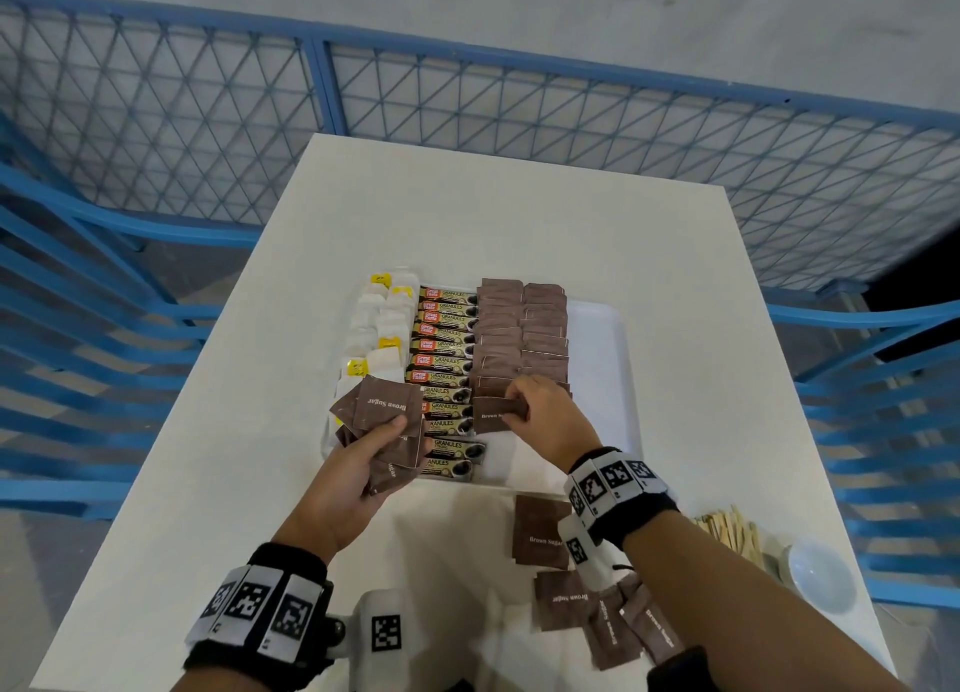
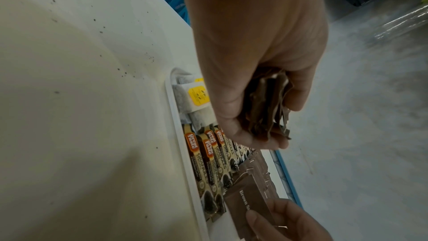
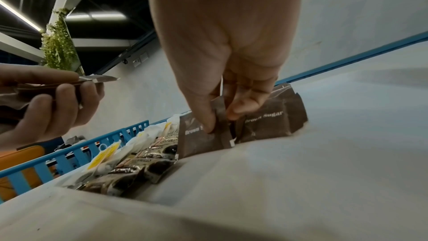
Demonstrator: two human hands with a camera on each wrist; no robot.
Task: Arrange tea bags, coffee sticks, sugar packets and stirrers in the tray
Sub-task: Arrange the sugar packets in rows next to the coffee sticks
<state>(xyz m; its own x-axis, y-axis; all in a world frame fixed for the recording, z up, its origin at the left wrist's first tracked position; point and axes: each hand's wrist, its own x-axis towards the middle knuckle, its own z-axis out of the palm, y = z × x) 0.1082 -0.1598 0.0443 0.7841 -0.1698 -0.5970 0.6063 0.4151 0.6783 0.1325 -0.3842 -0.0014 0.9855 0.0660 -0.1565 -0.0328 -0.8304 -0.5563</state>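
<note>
A white tray [image 1: 602, 338] on the table holds a column of tea bags [image 1: 382, 327], a column of coffee sticks [image 1: 447, 358] and two columns of brown sugar packets [image 1: 519, 327]. My left hand [image 1: 363, 457] grips a fanned stack of brown sugar packets [image 1: 384, 410] over the tray's near left corner; the stack's edges [image 2: 268, 109] show between thumb and fingers. My right hand [image 1: 540, 410] pinches one brown sugar packet [image 1: 491, 415] at the near end of the sugar columns, thumb and fingers [image 3: 203, 117] pressed on it in the tray.
Loose brown sugar packets [image 1: 543, 530] lie on the table near its front edge. Wooden stirrers [image 1: 732, 527] and a white bowl [image 1: 818, 577] sit at the front right. The tray's right part is bare. A blue mesh fence [image 1: 467, 104] surrounds the table.
</note>
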